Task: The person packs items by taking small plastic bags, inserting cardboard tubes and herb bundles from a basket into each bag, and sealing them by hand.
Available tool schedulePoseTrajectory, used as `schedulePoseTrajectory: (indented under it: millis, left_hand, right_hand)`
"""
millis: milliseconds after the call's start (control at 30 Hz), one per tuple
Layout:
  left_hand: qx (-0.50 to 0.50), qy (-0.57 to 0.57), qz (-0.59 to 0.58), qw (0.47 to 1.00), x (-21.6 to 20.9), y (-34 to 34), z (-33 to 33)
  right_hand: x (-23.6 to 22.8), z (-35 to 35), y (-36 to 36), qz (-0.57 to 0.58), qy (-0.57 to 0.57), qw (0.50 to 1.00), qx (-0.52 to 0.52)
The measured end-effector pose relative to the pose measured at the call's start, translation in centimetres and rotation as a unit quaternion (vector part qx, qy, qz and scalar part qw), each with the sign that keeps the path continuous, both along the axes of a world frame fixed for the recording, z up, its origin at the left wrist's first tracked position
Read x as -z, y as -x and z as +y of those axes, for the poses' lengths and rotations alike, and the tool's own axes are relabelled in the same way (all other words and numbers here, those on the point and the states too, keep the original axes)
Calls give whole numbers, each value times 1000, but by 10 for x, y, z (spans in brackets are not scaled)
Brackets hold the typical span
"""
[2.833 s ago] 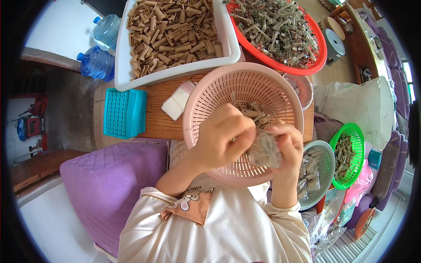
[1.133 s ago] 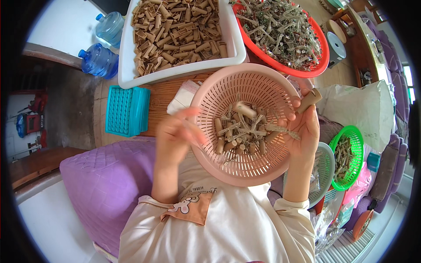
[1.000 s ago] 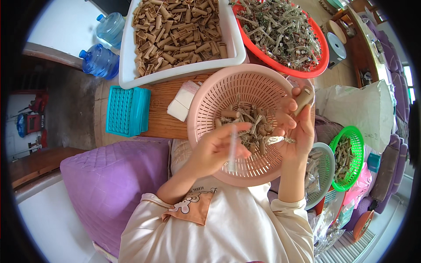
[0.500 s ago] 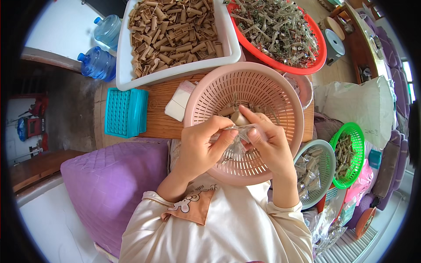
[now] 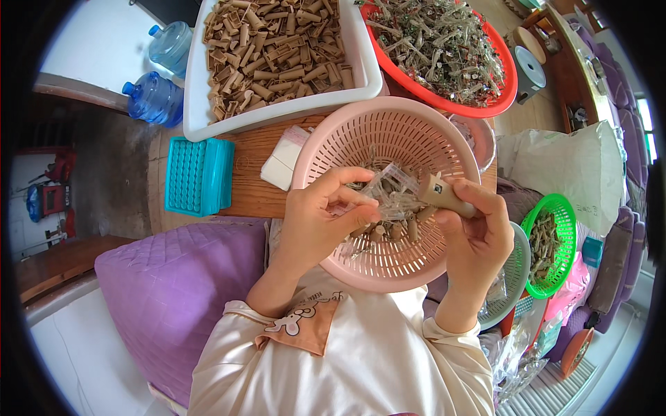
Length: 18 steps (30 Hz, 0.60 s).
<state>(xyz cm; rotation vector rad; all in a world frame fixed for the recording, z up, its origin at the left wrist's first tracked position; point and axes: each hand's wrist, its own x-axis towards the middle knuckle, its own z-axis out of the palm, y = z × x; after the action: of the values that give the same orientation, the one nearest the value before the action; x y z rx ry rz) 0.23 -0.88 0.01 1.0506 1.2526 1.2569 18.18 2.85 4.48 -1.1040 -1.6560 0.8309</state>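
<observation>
My right hand (image 5: pixel 482 225) grips a tan, tube-shaped plastic piece (image 5: pixel 444 195) with a small dark square hole in its end. The thumb is below it and the fingers are on its far side. My left hand (image 5: pixel 322 211) is curled, with thumb and fingers close around a clear plastic piece (image 5: pixel 388 191) with film-like edges. How firmly it is held is hard to see. Both hands are above a pink slotted basket (image 5: pixel 333 135). Inside it are several small tan tubes (image 5: pixel 395 232) and more clear plastic parts.
Beyond the basket stand a white tub (image 5: pixel 270 118) of tan pieces and a red basin (image 5: pixel 510 83) of clear parts. A teal ridged box (image 5: pixel 198 177) and white packets (image 5: pixel 284 159) sit on the wooden table (image 5: pixel 243 187). Right: a grey-green basket (image 5: pixel 520 277) and a green basket (image 5: pixel 570 229).
My hands have moved apart. The right hand has drawn the tan tube rightward and upright into view. The clear film earlier pinched between both hands now shows only by the left hand.
</observation>
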Motion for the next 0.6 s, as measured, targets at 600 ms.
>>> schedulePoseTrajectory:
  millis: [600]
  left_hand:
    - [29, 0, 57, 998, -11, -5, 1]
  right_hand:
    - [-8, 6, 6, 41, 117, 991, -45]
